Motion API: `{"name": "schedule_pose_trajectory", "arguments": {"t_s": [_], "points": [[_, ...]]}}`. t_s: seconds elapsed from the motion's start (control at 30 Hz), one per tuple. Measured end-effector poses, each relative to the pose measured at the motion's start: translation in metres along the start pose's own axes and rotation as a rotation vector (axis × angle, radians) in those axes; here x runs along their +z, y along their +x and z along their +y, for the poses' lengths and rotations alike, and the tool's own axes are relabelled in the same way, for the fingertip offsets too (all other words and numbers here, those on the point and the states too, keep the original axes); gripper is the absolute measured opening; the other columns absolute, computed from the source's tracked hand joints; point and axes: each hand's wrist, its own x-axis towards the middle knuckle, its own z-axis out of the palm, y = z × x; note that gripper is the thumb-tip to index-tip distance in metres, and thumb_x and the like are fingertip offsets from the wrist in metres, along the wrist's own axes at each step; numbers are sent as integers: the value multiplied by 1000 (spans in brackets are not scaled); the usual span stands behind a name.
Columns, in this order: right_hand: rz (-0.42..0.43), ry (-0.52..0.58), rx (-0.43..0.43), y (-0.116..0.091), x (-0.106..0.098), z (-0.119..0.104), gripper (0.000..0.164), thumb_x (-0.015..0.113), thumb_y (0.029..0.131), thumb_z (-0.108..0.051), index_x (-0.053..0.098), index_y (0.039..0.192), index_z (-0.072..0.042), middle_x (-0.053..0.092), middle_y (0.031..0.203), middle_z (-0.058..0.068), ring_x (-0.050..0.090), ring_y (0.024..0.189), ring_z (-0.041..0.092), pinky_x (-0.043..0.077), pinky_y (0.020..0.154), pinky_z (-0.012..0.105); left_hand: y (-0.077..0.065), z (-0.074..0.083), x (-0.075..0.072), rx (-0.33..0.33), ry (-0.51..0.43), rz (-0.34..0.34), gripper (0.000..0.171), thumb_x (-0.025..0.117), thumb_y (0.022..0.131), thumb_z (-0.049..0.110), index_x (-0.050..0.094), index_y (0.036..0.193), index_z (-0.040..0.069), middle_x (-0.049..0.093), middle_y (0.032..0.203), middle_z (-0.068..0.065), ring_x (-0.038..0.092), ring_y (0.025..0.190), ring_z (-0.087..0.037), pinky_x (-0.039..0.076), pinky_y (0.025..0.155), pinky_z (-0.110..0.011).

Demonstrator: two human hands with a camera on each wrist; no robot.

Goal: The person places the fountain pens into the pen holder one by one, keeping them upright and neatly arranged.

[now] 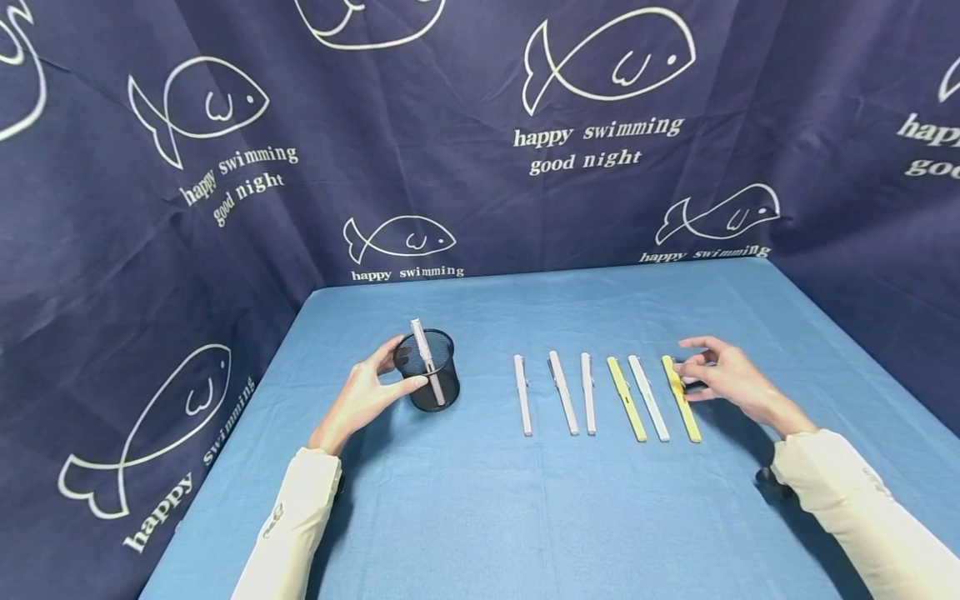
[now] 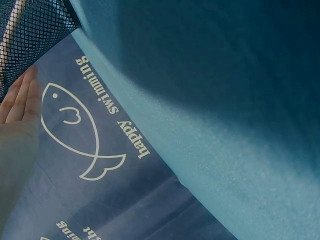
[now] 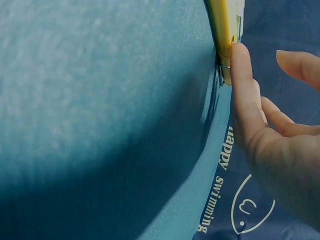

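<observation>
At the left of the table in the head view, my left hand (image 1: 363,398) grips a black mesh pen cup (image 1: 448,382), thumb on the near side and fingers around the back. The cup tilts slightly, and a pale pink pen (image 1: 422,337) leans inside it. On the right, my right hand (image 1: 726,377) is over the upper part of the rightmost yellow pen (image 1: 687,417). In the right wrist view a fingertip (image 3: 241,52) meets that yellow pen (image 3: 224,22), while the thumb stands apart from it. The left wrist view shows the mesh cup (image 2: 37,37) beside straight fingers.
Left of the right hand, a row of pens lies on the blue cloth-covered table (image 1: 480,500): three pale pink pens, one of them a middle pen (image 1: 564,393), another yellow pen (image 1: 627,402) and a whitish pen (image 1: 649,400). A dark blue fish-printed curtain (image 1: 480,167) surrounds the table.
</observation>
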Motion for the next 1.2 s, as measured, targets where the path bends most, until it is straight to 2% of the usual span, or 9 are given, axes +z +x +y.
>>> {"name": "schedule_pose_trajectory", "arguments": {"t_s": [0.67, 1.2], "points": [[-23, -20, 61, -1, -3, 0, 66, 60, 105, -11, 23, 153, 16, 53, 114, 23, 65, 93, 21, 62, 79, 43, -1, 0, 0, -5, -3, 1, 92, 85, 85, 49, 43, 158, 13, 62, 142, -13, 58, 131, -36, 44, 106, -58], [-53, -15, 88, 0, -2, 4, 68, 62, 105, -13, 22, 152, 15, 54, 119, 25, 64, 92, 20, 62, 77, 44, -1, 1, 0, -10, 1, 3, 91, 85, 84, 49, 43, 158, 14, 61, 143, -13, 57, 131, -37, 44, 106, -59]]}}
